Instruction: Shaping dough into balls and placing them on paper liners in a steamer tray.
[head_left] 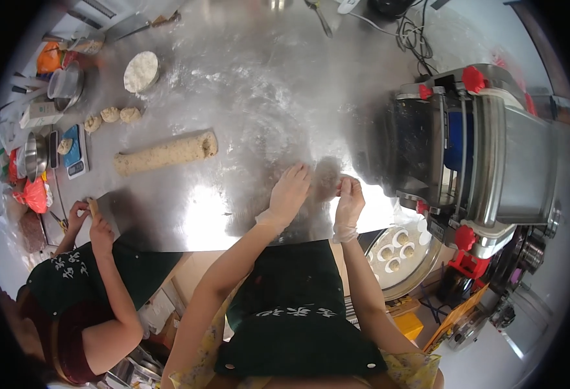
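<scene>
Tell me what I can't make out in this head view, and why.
All in the head view:
Right hand: whether it pinches anything; too small and blurred.
Left hand: its palm; the back of the hand hides it.
Round tray: its left part; the right forearm covers it.
Scale: its reading; too small.
Black object: cut off by the top edge.

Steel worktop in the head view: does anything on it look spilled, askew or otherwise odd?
Mildly, yes. White powder is streaked across the far middle of the steel worktop, outside the bowl of white powder; it may just be dusting. Dark cables lie tangled toward the far right, which looks untidy.
</scene>
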